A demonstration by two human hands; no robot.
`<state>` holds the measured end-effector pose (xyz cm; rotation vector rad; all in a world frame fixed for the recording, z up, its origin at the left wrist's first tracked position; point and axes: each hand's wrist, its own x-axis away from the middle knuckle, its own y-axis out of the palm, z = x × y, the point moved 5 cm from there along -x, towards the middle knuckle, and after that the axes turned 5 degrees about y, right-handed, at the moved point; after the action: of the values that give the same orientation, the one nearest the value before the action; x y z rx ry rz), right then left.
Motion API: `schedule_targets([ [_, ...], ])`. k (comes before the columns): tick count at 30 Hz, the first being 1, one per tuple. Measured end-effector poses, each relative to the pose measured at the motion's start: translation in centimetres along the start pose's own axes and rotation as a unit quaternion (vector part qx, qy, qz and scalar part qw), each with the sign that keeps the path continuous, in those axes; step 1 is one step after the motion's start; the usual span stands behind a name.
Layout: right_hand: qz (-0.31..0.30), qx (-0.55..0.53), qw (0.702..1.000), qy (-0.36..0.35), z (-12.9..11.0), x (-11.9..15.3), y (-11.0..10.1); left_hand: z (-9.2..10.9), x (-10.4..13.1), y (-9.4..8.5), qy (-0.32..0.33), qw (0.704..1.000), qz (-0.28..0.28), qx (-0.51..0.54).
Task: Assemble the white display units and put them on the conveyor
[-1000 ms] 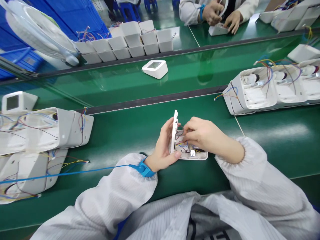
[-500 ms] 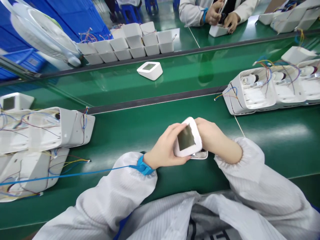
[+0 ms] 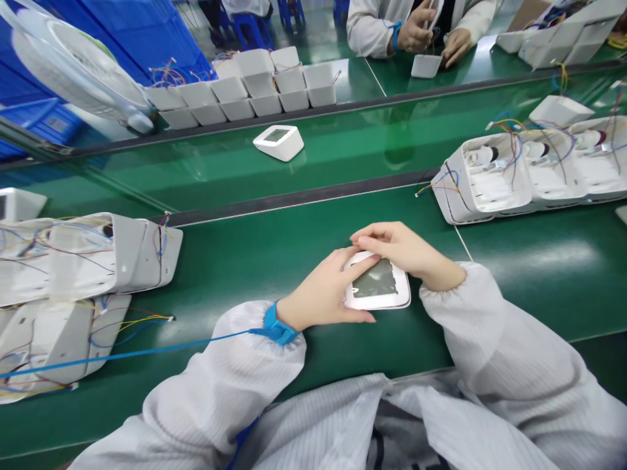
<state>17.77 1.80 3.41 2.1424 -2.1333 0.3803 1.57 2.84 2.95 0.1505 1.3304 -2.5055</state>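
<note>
A white device housing with a grey display window lies flat on the green bench in front of me, its front cover resting over the lower shell. A thin gap shows along the near right edge. My left hand grips its left side, with fingers over the top and the thumb along the near edge. Curled over the far edge, my right hand touches the housing; its fingertips are partly hidden. A blue wrist strap with a cord circles my left wrist.
Open white shells with wires stand at right, and more wired shells at left. A finished-looking white device sits on the middle green strip. Across it, a co-worker's hands handle white parts near stacked white shells.
The display cover, tilted up in my left hand before, now lies flat on the lower shell. My right hand has moved onto its far edge. The device on the middle strip has shifted left.
</note>
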Motion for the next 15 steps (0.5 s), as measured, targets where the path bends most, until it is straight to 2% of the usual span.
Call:
schedule_targets([
  [2,-0.008,-0.007,1.000,-0.010,0.1,-0.1,0.9,0.0,0.0,0.0,0.002,1.000,0.001,-0.002],
  [5,0.036,-0.002,0.999,-0.040,-0.2,0.0,0.8,0.2,0.1,0.2,0.008,1.000,-0.016,0.011],
  [8,0.060,0.014,0.995,-0.073,-0.7,0.4,0.7,0.5,0.2,0.6,-0.014,1.000,-0.017,0.017],
  [10,0.087,0.030,0.990,-0.104,-1.0,0.8,0.7,0.5,0.3,0.9,-0.031,0.999,0.003,0.009],
  [12,0.141,0.054,0.980,-0.128,-1.3,1.2,0.6,0.6,0.4,1.2,-0.039,0.999,0.037,-0.007],
  [15,0.215,0.123,0.963,-0.107,-1.0,1.6,0.2,0.3,0.7,0.9,-0.050,0.989,0.119,-0.071],
])
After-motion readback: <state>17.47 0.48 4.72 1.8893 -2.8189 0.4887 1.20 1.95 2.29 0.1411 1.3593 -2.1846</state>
